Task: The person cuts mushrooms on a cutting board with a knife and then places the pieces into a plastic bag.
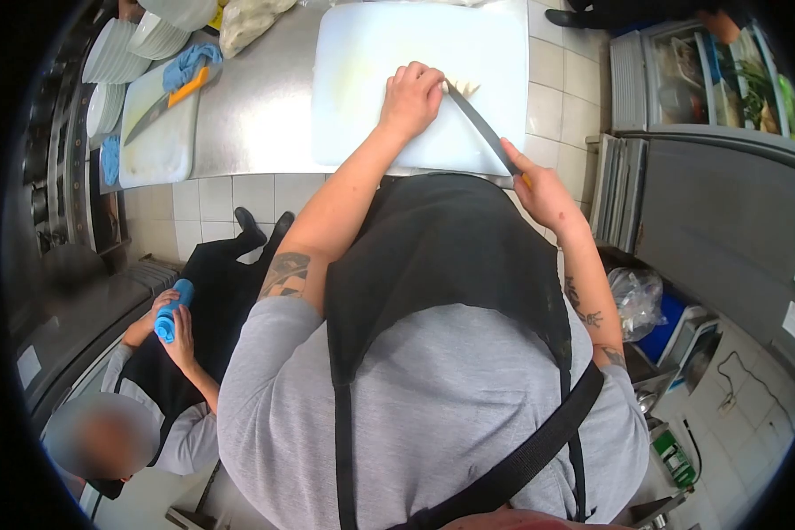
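My right hand (543, 190) is wrapped round the yellow-orange handle of a kitchen knife (481, 126), whose long blade points up and left across the white cutting board (358, 44). The blade's far end is beside the fingers of my left hand (412, 99), curled and closed on the board. A small pale piece of food shows at those fingertips, mostly hidden. Just right of the blade lie thin pale slices (466, 87), too small to name.
On the steel counter (252, 115) at left, a second knife (170, 102) and a blue cloth (190, 64) lie on another board (157, 159). Plates (115, 53) are stacked beyond. A co-worker (181, 362) at lower left holds a blue bottle (173, 311). An open fridge drawer (729, 84) is at right.
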`<action>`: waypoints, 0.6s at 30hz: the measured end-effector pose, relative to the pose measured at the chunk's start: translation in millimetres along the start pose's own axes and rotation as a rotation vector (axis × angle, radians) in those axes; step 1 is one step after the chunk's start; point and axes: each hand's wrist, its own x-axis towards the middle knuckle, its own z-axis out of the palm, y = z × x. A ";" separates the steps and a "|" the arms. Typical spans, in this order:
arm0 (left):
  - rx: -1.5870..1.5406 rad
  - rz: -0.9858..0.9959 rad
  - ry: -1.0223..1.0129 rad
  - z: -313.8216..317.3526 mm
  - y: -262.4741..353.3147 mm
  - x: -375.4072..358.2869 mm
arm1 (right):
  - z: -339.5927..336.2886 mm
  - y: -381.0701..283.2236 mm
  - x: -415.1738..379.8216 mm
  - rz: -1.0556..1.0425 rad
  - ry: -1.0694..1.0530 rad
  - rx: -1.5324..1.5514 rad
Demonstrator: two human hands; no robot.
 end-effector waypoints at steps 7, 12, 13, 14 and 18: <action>-0.095 -0.095 0.038 -2.2 1.4 -5.6 | -15.0 -18.4 -6.7 -0.030 0.070 -0.074; -0.152 -0.068 0.097 -6.7 -4.1 -16.1 | -16.0 -23.9 -3.8 -0.063 0.087 -0.116; -0.153 -0.057 0.101 -7.9 -5.2 -17.5 | -15.6 -24.2 -3.3 -0.084 0.092 -0.116; -0.153 -0.046 0.104 -8.4 -4.6 -18.9 | -15.7 -23.5 -4.2 -0.104 0.098 -0.114; -0.182 -0.050 0.101 -5.2 -10.0 -20.1 | -16.4 -30.7 -2.5 -0.105 0.043 -0.147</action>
